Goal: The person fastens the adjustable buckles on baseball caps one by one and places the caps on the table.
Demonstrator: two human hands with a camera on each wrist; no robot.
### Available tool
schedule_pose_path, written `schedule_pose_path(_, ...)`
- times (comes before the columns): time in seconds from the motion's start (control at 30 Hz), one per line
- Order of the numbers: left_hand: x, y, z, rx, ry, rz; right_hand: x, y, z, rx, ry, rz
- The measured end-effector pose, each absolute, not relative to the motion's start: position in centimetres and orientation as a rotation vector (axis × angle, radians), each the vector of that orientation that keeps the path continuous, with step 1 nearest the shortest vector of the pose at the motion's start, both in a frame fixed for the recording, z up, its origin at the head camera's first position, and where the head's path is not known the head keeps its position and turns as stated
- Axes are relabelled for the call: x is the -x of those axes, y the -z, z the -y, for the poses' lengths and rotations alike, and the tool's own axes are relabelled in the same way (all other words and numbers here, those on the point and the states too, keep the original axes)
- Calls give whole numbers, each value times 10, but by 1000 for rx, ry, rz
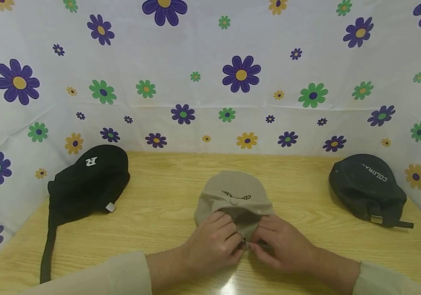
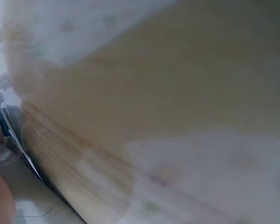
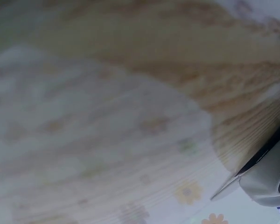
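A beige baseball cap [image 1: 234, 183] with dark lettering lies on the table in the middle of the head view, its back opening towards me. At the near side of that opening, my left hand [image 1: 214, 241] pinches the cap's back strap between thumb and curled fingers. Close by on the right, my right hand [image 1: 284, 243] pinches the strap's other part, the fingertips of both hands almost meeting. The fingers largely hide the strap and its fastening. Both wrist views are mostly blur, with cap fabric [image 2: 32, 198] at the lower left in one and cap fabric [image 3: 266, 172] at the lower right in the other.
A black cap [image 1: 92, 184] with a white R lies at the left, its long strap hanging towards the near edge. To the right is a dark cap [image 1: 365, 188] with a metal buckle [image 1: 376, 219]. Behind the wooden table [image 1: 166, 180] hangs a flowered cloth [image 1: 195, 49].
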State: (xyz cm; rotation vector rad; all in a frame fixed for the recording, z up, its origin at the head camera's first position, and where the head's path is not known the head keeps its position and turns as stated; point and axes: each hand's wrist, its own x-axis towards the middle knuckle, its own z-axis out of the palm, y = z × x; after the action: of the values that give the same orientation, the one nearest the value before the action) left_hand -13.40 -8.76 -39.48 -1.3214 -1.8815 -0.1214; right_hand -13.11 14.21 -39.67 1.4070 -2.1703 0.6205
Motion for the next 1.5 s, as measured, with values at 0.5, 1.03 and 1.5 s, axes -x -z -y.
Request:
schedule_pose_path(0.5, 128, 395, 90, 1322, 156, 1893, 126, 398, -139, -1406, -627, 2128)
schedule_pose_path(1.03, 117, 397, 92, 1373, 232, 1902, 120, 405, -135, -1402, -793, 1933)
schedule_pose_path(1.5, 132, 393, 89, 1352, 215, 1925, 135, 398, -139, -1400, -935, 1945)
